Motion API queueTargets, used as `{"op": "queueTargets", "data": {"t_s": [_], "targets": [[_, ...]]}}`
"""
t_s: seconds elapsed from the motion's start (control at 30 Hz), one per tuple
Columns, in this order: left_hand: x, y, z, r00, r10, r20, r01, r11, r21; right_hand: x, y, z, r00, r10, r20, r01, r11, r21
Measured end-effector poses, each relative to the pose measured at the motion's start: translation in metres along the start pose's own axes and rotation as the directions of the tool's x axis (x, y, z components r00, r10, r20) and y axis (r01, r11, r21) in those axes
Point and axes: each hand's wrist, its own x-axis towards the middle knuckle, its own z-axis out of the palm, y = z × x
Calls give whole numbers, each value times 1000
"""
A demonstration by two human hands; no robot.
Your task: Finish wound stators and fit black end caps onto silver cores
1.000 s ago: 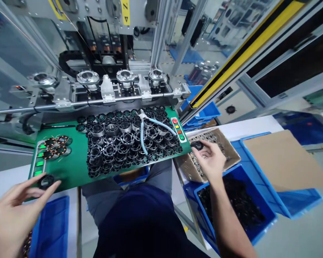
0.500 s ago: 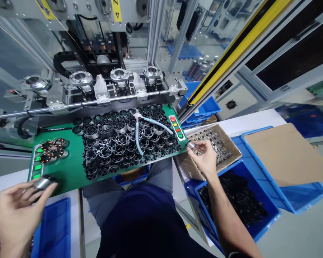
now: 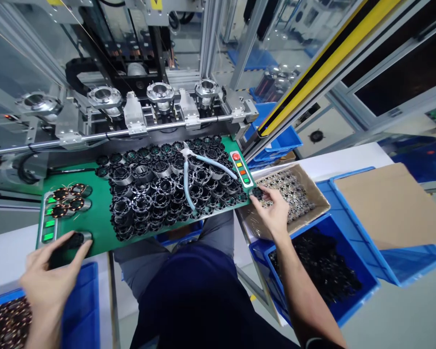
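Shifted inward over the green board [image 3: 100,220] since the earlier frame, one metal-sided core [image 3: 85,236] sits between curved thumb and fingers of the left hand [image 3: 51,274], dark end facing left. Wound cores [image 3: 80,203] lie just beyond, nearest this hand. The right hand [image 3: 275,212] pinches a dark core [image 3: 256,193] at the board's right edge, near the button panel [image 3: 239,165]. Stacked cores [image 3: 142,203] and pliers [image 3: 186,180] lie between both hands.

1 camera, worn on the head, looks forward and steeply down from above the wearer's lap. The dark blue shirt [image 3: 199,295] is nearest, filling the bottom centre; the left hand [image 3: 51,278] and right hand [image 3: 275,212] flank it — both at arm's length. The green worktop [image 3: 97,218] spans the middle, with the machine [image 3: 191,111] beyond — toward the top.
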Motion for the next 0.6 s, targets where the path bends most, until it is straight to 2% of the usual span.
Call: {"op": "queueTargets", "data": {"t_s": [0.1, 0.17, 0.27, 0.37, 0.4, 0.47, 0.53, 0.6], "targets": [[-10, 24, 5, 986, -70, -151, 86, 991, 102, -4, 4, 5, 1000, 0, -1, 0, 1000, -31], [-15, 27, 4, 982, -83, -171, 103, 989, 108, -6, 6, 5, 1000, -1, -10, 0, 999, -36], [-13, 23, 0, 993, -76, -87, 87, 989, 124, -2, 5, 3, 999, -30, 30, 31, 999, -9], [12, 35, -12, 997, -52, -49, 57, 993, 101, 24, -9, -11, 994, -101, 50, 101, 995, 4], [26, 47, -16, 998, -19, -57, 23, 997, 72, 40, -19, -16, 989, -142, 45, 142, 990, 2], [62, 87, -23, 989, 113, -96, -114, 994, 4, 81, -46, -25, 968, -249, 36, 248, 969, 14], [105, 144, -23, 956, 279, -93, -286, 956, -71, 135, -80, -23, 931, -363, 37, 359, 930, 83], [150, 209, -13, 899, 438, -8, -435, 893, -117, 196, -115, -6, 903, -425, 68, 413, 900, 141]]}}
